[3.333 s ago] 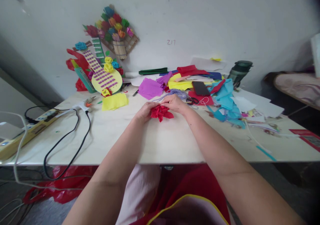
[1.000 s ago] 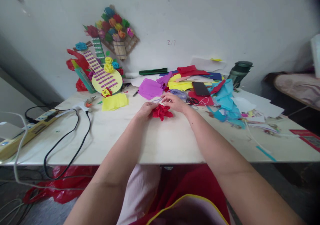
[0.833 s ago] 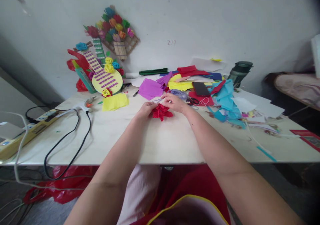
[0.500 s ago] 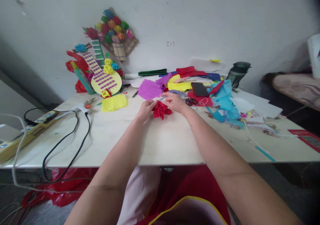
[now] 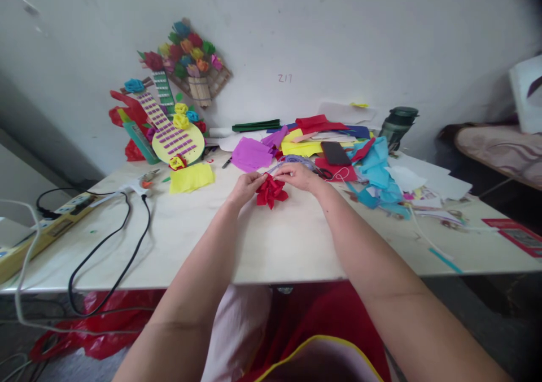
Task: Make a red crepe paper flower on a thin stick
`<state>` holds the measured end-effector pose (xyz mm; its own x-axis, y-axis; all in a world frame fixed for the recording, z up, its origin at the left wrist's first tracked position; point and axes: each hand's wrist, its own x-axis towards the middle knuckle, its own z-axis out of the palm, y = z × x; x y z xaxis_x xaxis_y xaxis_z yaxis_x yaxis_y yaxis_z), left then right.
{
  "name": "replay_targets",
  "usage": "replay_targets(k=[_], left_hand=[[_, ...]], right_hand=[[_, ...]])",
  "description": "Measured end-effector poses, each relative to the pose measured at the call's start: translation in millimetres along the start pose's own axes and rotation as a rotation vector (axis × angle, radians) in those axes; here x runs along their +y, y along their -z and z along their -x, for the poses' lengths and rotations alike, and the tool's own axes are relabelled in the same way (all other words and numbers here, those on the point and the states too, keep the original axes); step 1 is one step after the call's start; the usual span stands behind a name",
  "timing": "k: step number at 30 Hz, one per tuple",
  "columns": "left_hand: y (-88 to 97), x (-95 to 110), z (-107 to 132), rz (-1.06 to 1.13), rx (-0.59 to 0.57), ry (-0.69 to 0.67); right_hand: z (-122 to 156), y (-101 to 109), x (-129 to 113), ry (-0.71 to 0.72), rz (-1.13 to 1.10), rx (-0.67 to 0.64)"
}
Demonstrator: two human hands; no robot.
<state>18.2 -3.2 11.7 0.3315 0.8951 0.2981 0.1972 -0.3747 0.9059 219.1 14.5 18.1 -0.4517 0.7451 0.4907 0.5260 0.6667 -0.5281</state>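
One red paper flower, pinched in my left hand; my right hand touches its far edge, grip unclear. One yellow paper sheet, on my bench.

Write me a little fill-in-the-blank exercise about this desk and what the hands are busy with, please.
1. Between the left hand and the right hand is a flower-shaped piece whose color is ____.
2. The small sheet lying just in front of the guitar-shaped craft is ____.
3. The handles of the scissors are ____.
4. From the person's seat, the lidded bottle stands toward the table's left or right end: the ____.

Missing words: red; yellow; black; right.
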Motion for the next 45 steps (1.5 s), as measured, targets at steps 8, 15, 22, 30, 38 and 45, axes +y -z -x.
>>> replay_targets(k=[8, 15, 22, 30, 38, 45], left_hand=[[2.4, -6, -1, 0.202, -0.064, 0.091], [5.6, -13, -1, 0.414, -0.107, 0.197], [6.5, -10, 0, 0.642, -0.079, 0.257], [-1.9, -8, -1, 0.648, 0.057, 0.238], [-7.3, -7, -1, 0.527, 0.204, 0.257], [-6.2, -8, -1, 0.514, 0.188, 0.231]], right_hand=[[3, 5, -6, -0.087, -0.071, -0.17], [2, 0, -15, -0.115, -0.015, -0.143], [1, -4, -13, -0.146, 0.041, -0.07], [0, -5, -17, -0.153, 0.187, 0.008], [-4, -12, -16, -0.13, 0.355, 0.083], [-5, -17, -13, -0.145, 0.348, 0.107]])
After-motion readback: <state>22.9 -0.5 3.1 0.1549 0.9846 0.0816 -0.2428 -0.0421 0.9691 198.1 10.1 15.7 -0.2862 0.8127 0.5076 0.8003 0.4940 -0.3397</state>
